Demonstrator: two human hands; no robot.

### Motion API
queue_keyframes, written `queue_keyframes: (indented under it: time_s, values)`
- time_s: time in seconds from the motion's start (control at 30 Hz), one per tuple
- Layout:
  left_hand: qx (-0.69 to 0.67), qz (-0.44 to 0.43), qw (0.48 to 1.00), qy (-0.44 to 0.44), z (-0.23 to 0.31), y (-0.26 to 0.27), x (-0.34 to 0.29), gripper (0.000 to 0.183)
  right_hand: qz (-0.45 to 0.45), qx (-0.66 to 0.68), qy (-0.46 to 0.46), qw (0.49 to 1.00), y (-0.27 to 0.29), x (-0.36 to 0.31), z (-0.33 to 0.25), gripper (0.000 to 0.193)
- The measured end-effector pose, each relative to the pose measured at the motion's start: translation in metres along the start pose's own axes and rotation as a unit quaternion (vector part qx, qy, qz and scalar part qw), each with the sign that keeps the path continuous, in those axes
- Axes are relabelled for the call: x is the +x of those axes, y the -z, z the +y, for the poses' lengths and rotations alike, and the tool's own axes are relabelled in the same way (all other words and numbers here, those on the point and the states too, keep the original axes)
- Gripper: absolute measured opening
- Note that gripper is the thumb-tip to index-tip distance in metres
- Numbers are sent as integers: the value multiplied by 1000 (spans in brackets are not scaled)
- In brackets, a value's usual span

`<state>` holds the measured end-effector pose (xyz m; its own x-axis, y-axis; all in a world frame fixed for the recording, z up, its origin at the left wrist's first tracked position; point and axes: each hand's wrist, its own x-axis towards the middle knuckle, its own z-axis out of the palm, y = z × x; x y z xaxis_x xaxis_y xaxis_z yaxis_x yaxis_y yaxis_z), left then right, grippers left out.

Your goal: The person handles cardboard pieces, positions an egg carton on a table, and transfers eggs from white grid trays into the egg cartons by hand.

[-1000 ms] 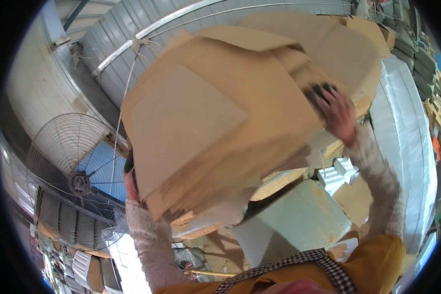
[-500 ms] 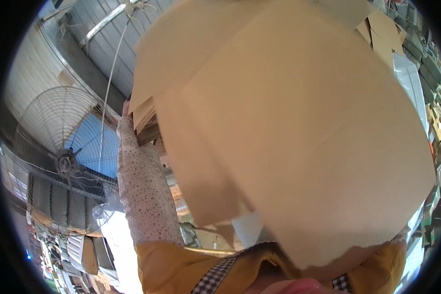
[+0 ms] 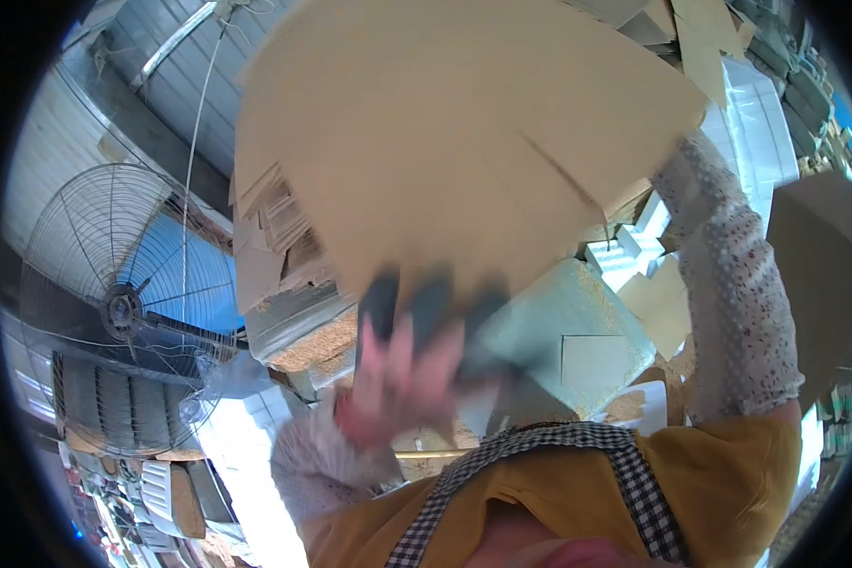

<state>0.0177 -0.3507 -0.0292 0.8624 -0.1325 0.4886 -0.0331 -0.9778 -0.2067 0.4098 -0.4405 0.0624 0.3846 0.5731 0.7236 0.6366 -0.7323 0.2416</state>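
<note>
A large brown cardboard sheet (image 3: 464, 142) fills the upper middle of the head view, tilted, with a short crease toward its right side. My left hand (image 3: 402, 364), in a pinkish glove with dark fingertips, is at the sheet's near edge. Its fingers are stretched and apart, blurred by motion; whether they touch the cardboard I cannot tell. My right forearm, in a pale speckled sleeve (image 3: 729, 275), reaches up to the sheet's right corner. The right hand itself is hidden by the cardboard. Below the sheet is a grey-green surface (image 3: 530, 331) with a small pale square piece (image 3: 592, 362) on it.
Stacked cardboard (image 3: 279, 222) stands beyond on the left, near a large wire-caged fan (image 3: 123, 308). White foam-like blocks (image 3: 634, 244) lie right of the grey-green surface. Another brown sheet (image 3: 814, 284) stands at the far right. More cardboard strips (image 3: 696, 47) are at the upper right.
The cardboard sheet has moved up and away from my body. My left hand has come from its left edge to its near edge, and my right forearm now shows.
</note>
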Motion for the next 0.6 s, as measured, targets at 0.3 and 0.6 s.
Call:
queue_keyframes:
  time_s: [0.3, 0.6]
  values:
    - [-106, 49, 962, 246, -234, -42, 121, 54, 226, 237, 22, 945, -53, -107, -16, 54]
    - [-97, 358, 926, -72, -33, -99, 29, 45, -503, 294, -279, 763, 28, -725, -57, 37]
